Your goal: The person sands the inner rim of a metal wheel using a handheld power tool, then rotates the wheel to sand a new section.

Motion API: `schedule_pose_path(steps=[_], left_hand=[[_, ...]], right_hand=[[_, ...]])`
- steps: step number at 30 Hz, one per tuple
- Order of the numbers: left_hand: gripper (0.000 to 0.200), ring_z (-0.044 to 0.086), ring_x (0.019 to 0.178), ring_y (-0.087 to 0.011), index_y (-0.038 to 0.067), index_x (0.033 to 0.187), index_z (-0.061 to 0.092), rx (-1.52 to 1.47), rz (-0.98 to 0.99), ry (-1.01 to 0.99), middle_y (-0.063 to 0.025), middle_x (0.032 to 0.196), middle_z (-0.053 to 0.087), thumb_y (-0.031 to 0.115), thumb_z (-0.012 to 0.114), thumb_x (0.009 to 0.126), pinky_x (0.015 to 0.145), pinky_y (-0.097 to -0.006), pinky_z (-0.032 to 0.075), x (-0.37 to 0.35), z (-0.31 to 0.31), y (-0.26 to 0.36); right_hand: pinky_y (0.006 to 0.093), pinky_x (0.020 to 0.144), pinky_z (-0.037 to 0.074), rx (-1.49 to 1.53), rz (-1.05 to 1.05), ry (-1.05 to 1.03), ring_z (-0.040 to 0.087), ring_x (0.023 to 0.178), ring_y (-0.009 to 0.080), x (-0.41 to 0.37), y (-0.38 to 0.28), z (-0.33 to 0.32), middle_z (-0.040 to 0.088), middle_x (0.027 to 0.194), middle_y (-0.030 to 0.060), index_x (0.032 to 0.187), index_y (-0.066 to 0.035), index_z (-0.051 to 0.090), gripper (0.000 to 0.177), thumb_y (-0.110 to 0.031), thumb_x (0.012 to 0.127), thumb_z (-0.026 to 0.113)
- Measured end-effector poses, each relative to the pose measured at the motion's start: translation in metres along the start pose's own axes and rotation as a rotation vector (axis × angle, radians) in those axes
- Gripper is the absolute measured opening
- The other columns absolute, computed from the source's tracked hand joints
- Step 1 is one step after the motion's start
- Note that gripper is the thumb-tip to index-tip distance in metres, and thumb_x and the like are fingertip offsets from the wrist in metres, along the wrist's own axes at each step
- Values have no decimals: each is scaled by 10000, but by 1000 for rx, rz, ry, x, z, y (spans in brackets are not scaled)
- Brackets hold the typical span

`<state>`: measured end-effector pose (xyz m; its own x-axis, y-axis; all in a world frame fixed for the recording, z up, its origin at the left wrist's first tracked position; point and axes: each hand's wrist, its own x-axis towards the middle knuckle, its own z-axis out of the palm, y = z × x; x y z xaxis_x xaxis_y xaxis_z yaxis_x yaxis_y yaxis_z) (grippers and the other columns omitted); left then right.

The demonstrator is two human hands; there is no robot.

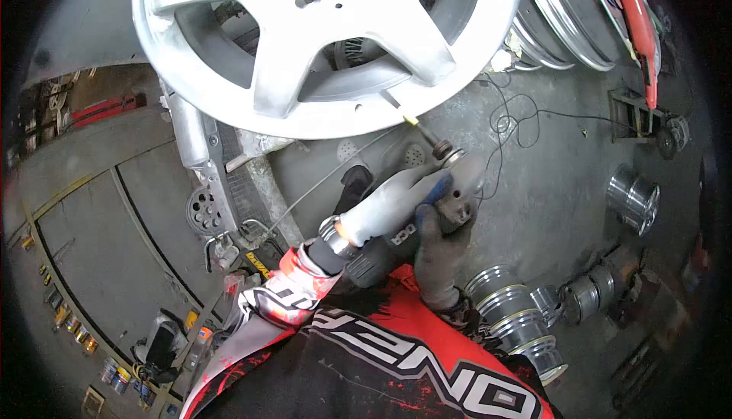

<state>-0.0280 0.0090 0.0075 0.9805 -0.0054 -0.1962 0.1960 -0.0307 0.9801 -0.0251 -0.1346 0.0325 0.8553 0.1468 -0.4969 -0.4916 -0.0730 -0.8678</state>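
This is a workshop for vehicle wheels, as shown by the large spoked wheel [335,24], the shiny rims [512,314] grouped on the grey floor [545,209], another rim [633,199] toward the floor's right edge, a red power tool [639,22] and a loosely looping dark cord [579,116].

Lg. wheel [276,108]: bright silver-white, greyer btwn spokes. L hand [385,207]: glove white/lt. grey. R hand [441,255]: glove darker grey; blue patches btwn the two. Pwr tool [402,236]: blk body w/ white lettering, yellow-green bit nr tip. Wristband [336,235]: metallic silver. L sleeve [293,285]: red & white w/ blk accents. Jersey [347,369]: blk w/ red panel + speckles, big white letters outlined grey/blk. Stacked wheels [509,311]: shiny silver, gold-ish bands. Handheld grinder [635,19]: red-orange. Perforated disc [204,211]: grey, dark round holes. Floor [560,167]: mottled mid-grey.
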Motion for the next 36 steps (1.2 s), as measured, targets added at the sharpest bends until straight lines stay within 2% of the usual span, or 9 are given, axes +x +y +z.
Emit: schedule_pose_path(steps=[5, 11, 13, 15, 17, 23, 27, 28, 36], left_hand=[[352, 624, 1129, -451, -38, 1313, 546, 207, 208, 7, -272, 1306, 597, 83, 574, 984, 957, -458, 529, -24, -4, -31], [360, 630, 1175, -353, -21, 1321, 580, -615, -367, -27, -225, 1289, 631, 193, 549, 1033, 1023, -368, 482, 22, 12, -5], [384, 622, 1213, -327, -30, 1340, 578, -59, 133, -61, -222, 1312, 631, 224, 520, 1057, 1073, -362, 458, 27, 7, -4], [394, 613, 1230, -323, -39, 1354, 575, -78, 193, -104, -219, 1322, 631, 221, 501, 1068, 1089, -360, 451, 31, 7, -15], [391, 613, 1227, -305, -41, 1358, 574, -260, -150, -77, -207, 1328, 633, 215, 490, 1074, 1088, -355, 449, 18, 0, -6], [441, 603, 1239, -274, -49, 1402, 552, -668, -332, 15, -192, 1331, 640, 256, 482, 1091, 1106, -346, 429, -20, -13, -4], [493, 586, 1265, -317, -23, 1447, 520, 58, 216, 55, -192, 1377, 590, 192, 584, 1008, 1115, -392, 445, -13, -3, -22], [525, 572, 1276, -335, -3, 1465, 505, -433, -171, -104, -208, 1406, 561, 161, 603, 976, 1112, -424, 447, -2, -19, 17], [522, 567, 1280, -302, -9, 1464, 513, -683, -135, -156, -182, 1403, 567, 168, 587, 978, 1109, -400, 445, 1, -20, 10]], right_hand=[[349, 1002, 503, 43, -5, 3, 583, 1181, 211, -10, 7, 11, 568, 1316, 118, 1463, -12, 407, 700, -85, 879, 786], [353, 1010, 485, -33, -12, 22, 560, 1175, 208, 9, -6, -5, 543, 1304, 137, 1457, 20, 395, 674, -42, 885, 747], [338, 959, 497, -64, -157, 98, 593, 1113, 179, 15, -9, -2, 594, 1270, 106, 1437, 0, 442, 545, -153, 977, 692], [337, 975, 489, -18, -136, 133, 591, 1102, 178, 14, -5, 6, 592, 1261, 104, 1433, 12, 440, 548, -132, 968, 690], [337, 991, 481, -52, -193, 101, 591, 1113, 183, 8, 1, 10, 591, 1263, 106, 1439, 6, 436, 558, -117, 958, 692], [382, 1038, 453, -60, -72, -56, 533, 1214, 239, -11, 11, 15, 512, 1328, 164, 1463, 41, 382, 700, -83, 883, 755], [386, 1035, 456, -49, -14, -27, 543, 1203, 218, -4, -13, 19, 526, 1327, 145, 1440, 26, 417, 627, -77, 904, 727], [385, 1039, 452, -95, -55, 35, 545, 1204, 211, 1, -13, 17, 531, 1329, 142, 1442, 24, 413, 620, -73, 912, 720], [392, 1099, 422, -170, -133, 112, 540, 1238, 221, 1, -15, 21, 516, 1370, 152, 1475, 11, 369, 663, -39, 916, 722]])
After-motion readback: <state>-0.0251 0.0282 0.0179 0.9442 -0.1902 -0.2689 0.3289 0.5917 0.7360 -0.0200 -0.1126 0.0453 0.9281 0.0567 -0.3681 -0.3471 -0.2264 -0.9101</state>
